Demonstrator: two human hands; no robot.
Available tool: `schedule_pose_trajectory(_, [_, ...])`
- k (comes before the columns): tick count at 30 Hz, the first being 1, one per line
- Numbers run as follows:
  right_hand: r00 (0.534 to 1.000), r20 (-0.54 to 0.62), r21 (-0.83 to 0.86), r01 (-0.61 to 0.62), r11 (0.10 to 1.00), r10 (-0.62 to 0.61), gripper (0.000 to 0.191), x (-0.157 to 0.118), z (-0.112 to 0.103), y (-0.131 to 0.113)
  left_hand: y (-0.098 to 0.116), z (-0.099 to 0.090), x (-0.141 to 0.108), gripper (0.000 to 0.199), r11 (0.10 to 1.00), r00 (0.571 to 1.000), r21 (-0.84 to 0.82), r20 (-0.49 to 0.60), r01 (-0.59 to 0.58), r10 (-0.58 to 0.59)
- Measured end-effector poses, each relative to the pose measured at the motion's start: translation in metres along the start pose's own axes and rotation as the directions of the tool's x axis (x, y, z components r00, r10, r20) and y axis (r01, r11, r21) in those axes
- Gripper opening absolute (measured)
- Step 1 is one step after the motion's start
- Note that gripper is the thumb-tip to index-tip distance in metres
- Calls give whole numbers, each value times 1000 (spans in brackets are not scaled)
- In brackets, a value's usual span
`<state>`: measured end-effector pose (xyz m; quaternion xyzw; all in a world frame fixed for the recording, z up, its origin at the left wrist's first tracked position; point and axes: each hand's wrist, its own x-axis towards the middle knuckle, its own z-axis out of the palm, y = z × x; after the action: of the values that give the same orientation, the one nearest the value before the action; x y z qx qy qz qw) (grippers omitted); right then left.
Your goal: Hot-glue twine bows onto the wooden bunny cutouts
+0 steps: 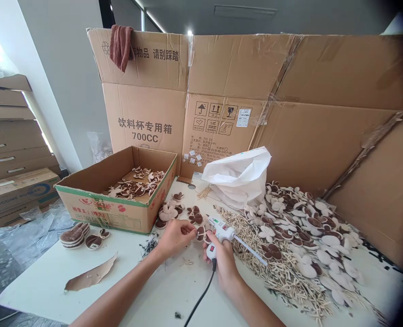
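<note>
Black power cord (201,293) runs nearest, below the right hand (223,260), across the white smooth-topped bench (163,293); a small dark scrap (177,314) lies to its left. That hand is wrapped around a white plastic glue gun with a red switch (212,251), its nozzle pointing away and to the left, a pale glue stick (251,250) jutting from its back toward the right. Between the two hands, by the right thumb, sits a rounded brown plush piece with a cream cord bow (202,234). The left hand (176,237) has its fingertips drawn together at the piece's left edge; I cannot tell whether they grip it.

Just below the left hand lies a loose cream bow (187,262). Well to its left are a torn strip of brown cardboard (91,274), a stack of grey-brown plush soles (74,235) and a single brown piece with a bow (95,240). Just beyond the left hand sit brown and cream petal-shaped pieces (195,215).

To the right of the right hand spreads a heap of cream cord bows (272,261), and past it a pile of brown and cream plush shapes (310,222). Farther beyond the hands stand an open cardboard carton with green edging (109,215), holding more bowed pieces, and a crumpled white bag (240,179). Behind everything rises a tall brown cardboard screen (228,68), a reddish-brown cloth (121,45) draped over its top.
</note>
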<state>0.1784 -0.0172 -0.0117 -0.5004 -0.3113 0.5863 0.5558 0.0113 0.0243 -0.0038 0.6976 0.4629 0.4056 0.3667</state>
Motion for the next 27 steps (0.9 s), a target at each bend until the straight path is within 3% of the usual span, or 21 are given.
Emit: schedule_pose_trajectory(27, [997, 68, -42, 29, 999, -26, 40, -1, 0, 0, 0, 4, -2, 13, 994, 994, 63, 63, 87, -91])
